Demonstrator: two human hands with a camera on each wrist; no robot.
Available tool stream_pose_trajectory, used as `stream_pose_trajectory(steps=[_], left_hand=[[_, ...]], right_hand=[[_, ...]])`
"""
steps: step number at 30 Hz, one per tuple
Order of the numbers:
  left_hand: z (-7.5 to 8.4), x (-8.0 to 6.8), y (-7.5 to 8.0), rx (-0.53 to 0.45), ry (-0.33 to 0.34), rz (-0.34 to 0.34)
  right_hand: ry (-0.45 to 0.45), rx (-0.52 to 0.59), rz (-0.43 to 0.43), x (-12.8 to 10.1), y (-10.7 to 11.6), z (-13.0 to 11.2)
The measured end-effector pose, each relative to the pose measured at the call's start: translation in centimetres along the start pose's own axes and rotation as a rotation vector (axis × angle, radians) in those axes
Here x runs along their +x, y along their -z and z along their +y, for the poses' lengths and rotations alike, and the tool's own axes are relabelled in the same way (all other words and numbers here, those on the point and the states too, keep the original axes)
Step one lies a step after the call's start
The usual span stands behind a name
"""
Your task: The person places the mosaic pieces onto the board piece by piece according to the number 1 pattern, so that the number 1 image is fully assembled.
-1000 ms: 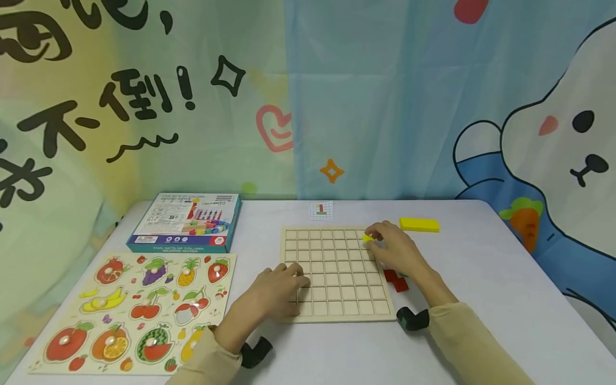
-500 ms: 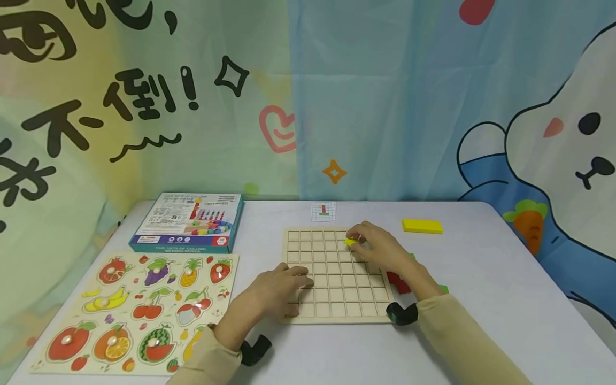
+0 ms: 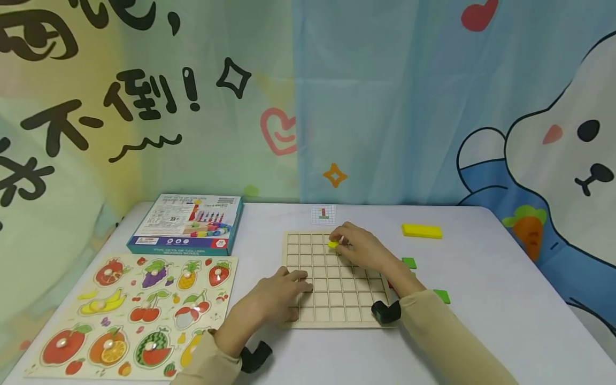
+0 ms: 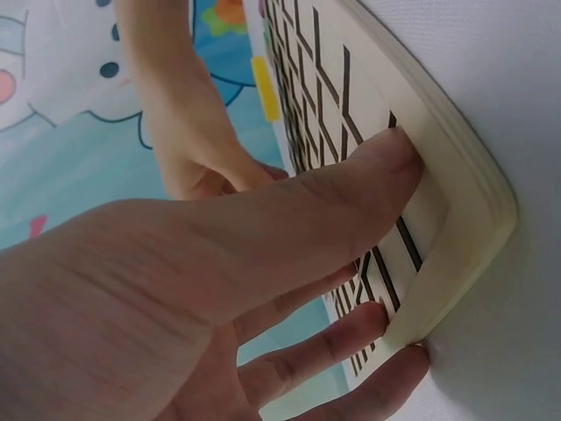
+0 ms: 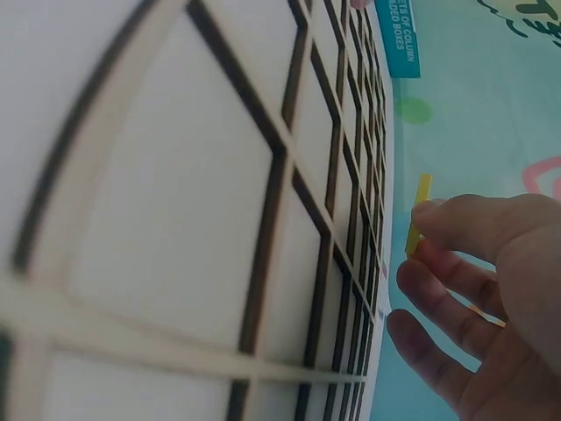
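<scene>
A thin yellow tile (image 3: 333, 244) is pinched between the thumb and fingertips of my right hand (image 3: 361, 247), above the far part of a pale wooden grid board (image 3: 340, 299). In the right wrist view the yellow tile (image 5: 424, 186) stands on edge in the right hand (image 5: 491, 281), apart from the board's surface. My left hand (image 3: 275, 295) rests on the board's left side near its front corner. The left wrist view shows the thumb of the left hand (image 4: 228, 254) pressing on the grid, with other fingertips touching the board's rim.
Two green tiles (image 3: 441, 296) lie right of the board; red pieces there are mostly hidden by the right arm. Farther back are a yellow bar (image 3: 422, 231) and a small pattern card (image 3: 323, 215). A fruit puzzle board (image 3: 130, 315) and a box (image 3: 186, 224) stand left.
My right hand has carried the yellow tile leftward across the far rows of the board, from its right edge toward the middle. The left hand stays in place.
</scene>
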State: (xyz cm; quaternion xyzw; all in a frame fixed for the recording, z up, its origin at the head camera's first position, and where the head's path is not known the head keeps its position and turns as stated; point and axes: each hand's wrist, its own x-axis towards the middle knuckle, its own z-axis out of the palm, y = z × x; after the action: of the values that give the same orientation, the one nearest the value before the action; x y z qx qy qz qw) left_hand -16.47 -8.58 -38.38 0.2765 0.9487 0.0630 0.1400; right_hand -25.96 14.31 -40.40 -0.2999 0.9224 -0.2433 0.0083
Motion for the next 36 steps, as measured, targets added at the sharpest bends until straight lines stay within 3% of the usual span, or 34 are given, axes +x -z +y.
stream_pose_trajectory(steps=[10, 27, 36], left_hand=[[0.0, 0.0, 0.0, 0.006, -0.001, -0.009], [-0.1, 0.2, 0.0, 0.021, -0.003, -0.012], [-0.1, 0.2, 0.0, 0.029, -0.010, -0.005]], right_hand=[[0.009, 0.046, -0.045, 1.1, -0.5, -0.8], [0.047, -0.010, -0.055, 2.0, -1.5, -1.2], [0.022, -0.028, -0.056, 2.3, -1.7, -1.4]])
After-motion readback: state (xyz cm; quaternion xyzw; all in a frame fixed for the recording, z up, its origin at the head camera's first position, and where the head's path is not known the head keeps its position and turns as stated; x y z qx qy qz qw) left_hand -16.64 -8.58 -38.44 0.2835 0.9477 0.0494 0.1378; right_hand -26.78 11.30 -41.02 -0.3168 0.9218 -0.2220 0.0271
